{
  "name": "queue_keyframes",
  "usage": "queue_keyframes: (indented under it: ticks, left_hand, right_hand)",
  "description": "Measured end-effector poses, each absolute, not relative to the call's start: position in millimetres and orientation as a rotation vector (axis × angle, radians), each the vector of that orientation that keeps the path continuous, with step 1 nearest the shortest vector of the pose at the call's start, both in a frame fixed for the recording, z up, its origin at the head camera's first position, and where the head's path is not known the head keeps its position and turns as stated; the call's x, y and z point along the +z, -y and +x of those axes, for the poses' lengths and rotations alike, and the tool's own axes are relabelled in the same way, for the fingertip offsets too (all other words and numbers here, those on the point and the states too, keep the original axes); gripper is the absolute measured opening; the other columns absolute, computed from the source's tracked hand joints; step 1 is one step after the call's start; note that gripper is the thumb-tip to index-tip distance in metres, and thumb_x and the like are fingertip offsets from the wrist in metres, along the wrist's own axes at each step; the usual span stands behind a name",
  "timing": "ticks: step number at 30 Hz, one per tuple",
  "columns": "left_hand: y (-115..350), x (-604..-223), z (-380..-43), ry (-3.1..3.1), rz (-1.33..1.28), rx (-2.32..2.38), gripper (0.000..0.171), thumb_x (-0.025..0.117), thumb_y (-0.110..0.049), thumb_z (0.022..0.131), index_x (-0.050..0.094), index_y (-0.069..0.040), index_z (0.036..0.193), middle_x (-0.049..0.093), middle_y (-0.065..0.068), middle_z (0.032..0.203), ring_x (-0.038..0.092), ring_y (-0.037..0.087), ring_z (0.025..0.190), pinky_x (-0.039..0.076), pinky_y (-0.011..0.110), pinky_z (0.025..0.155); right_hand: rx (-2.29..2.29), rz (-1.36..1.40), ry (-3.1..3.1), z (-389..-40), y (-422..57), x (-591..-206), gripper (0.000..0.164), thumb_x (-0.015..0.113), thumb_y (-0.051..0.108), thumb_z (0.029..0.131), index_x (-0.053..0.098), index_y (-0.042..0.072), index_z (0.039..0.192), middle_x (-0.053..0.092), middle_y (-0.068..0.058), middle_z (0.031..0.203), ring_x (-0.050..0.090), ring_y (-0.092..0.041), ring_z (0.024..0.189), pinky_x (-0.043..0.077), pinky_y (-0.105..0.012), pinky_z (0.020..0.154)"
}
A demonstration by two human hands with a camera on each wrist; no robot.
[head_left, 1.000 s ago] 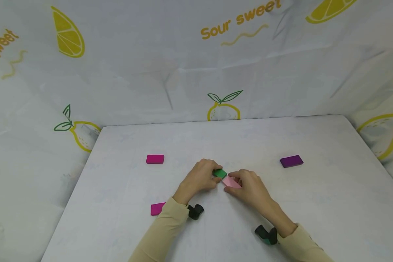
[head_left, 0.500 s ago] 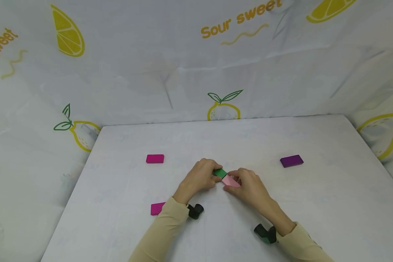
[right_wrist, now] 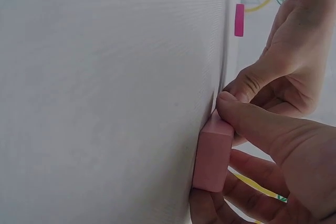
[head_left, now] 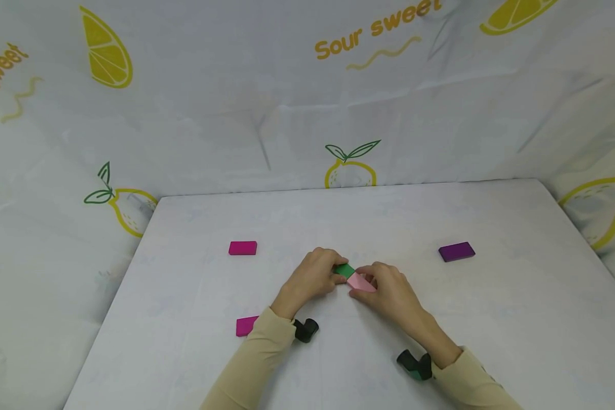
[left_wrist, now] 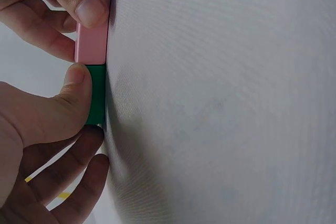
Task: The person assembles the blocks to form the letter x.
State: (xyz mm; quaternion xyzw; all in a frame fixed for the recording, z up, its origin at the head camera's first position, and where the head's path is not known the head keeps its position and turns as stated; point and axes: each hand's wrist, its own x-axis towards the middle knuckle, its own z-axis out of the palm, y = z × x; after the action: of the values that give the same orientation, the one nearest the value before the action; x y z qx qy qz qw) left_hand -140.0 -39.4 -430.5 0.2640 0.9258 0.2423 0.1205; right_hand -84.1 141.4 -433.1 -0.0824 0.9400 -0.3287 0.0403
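Observation:
Near the middle of the table, a green block (head_left: 345,270) and a light pink block (head_left: 361,283) lie flat, end to end and touching. My left hand (head_left: 312,277) pinches the green block between thumb and fingers. With thumb and fingers on its two long sides, my right hand (head_left: 392,293) holds the pink block. The left wrist view has the ends of the green block (left_wrist: 96,95) and pink block (left_wrist: 92,45) meeting in a straight seam. In the right wrist view the free end of the pink block (right_wrist: 212,158) faces the camera; the green one is hidden there.
One magenta block (head_left: 242,248) lies at the far left. Another magenta block (head_left: 246,326) is partly covered by the left sleeve. A purple block (head_left: 456,251) sits at the right. White cloth with lemon prints (head_left: 210,114) rises behind the white table (head_left: 195,228).
My right hand and the pink block have shifted very slightly left, against the green block. The left hand and the other blocks stay where they were.

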Motion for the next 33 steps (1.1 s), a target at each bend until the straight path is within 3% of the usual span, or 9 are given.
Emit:
queue_keyframes:
  ticks: [18,26,33]
  left_hand:
    - [38.5,-429.1,-139.1,-2.71,0.774,0.706,0.04,0.082,-0.017,0.087,0.074,-0.007,0.124,0.077,0.005,0.117,0.069,0.017,0.101,0.056,0.028,0.088]
    - [39.5,-429.6,-139.7,-2.711,0.803,0.706,0.037,0.082,-0.018,0.086,0.076,-0.008,0.121,0.077,0.004,0.117,0.067,0.015,0.098,0.054,0.025,0.085]
    - [40.2,-430.3,-140.4,-2.712,0.802,0.708,0.038,0.082,-0.019,0.087,0.075,-0.008,0.122,0.077,0.005,0.118,0.07,0.017,0.103,0.056,0.027,0.089]
  right_hand:
    - [-1.054,-0.306,-2.842,-84.4,-146.2,-434.0,0.048,0.086,0.024,0.082,0.072,-0.003,0.119,0.065,-0.003,0.084,0.053,-0.013,0.075,0.041,-0.021,0.063]
    - [-1.065,-0.427,-2.826,-86.2,-149.4,-432.7,0.03,0.073,0.009,0.092,0.071,-0.005,0.119,0.067,-0.006,0.087,0.055,-0.009,0.072,0.046,-0.022,0.064]
    - [-1.049,-0.418,-2.801,-87.1,-148.0,-431.6,0.034,0.072,0.005,0.092,0.07,0.0,0.126,0.065,-0.005,0.088,0.052,-0.011,0.072,0.042,-0.021,0.061]
